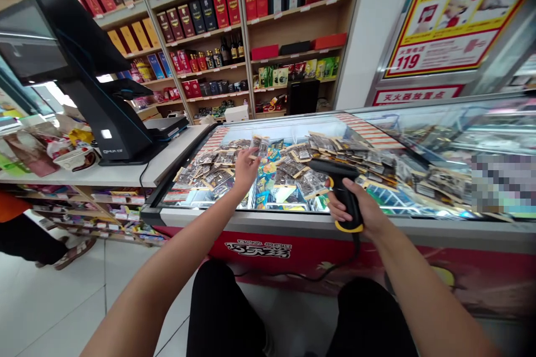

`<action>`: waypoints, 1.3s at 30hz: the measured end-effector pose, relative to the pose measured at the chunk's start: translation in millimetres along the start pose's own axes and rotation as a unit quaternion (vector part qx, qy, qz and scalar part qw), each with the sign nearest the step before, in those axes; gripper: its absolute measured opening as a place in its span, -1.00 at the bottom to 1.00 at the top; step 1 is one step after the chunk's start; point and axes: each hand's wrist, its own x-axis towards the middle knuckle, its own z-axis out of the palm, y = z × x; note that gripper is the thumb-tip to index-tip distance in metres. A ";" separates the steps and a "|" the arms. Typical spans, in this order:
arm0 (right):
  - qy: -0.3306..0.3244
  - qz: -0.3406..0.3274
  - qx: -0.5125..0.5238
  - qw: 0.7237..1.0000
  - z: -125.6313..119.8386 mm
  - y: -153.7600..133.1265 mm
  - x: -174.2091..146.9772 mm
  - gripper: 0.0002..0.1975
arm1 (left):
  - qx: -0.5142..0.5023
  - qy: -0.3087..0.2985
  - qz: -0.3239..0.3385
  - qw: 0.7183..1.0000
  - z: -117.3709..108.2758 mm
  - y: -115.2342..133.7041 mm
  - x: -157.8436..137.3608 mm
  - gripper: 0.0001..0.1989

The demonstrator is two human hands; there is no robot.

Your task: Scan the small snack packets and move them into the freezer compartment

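My right hand point(355, 204) is wrapped round the grip of a black and yellow barcode scanner point(335, 170), whose head points left over the freezer's glass top. A cable runs down from its handle. With fingers pinched, my left hand point(246, 167) holds a small clear packet point(262, 146) by its near edge, above the glass. Many similar packets with dark contents lie in heaps around it, one pile of packets point(213, 170) to the left and another heap of packets point(335, 148) to the right. The print on the held packet is too small to read.
The chest freezer point(184, 217) with a red front spans the space before my knees. On the left, a counter point(167, 164) carries a black checkout terminal point(113, 128). Boxed bottles fill the shelves point(209, 39) behind. At far left a person's leg point(29, 237) shows.
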 end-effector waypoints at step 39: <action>-0.004 -0.012 0.022 1.000 5.2 -0.3 1.2 -0.51 | -0.178 -0.037 -0.109 0.977 36.3 0.9 -30.6 -0.26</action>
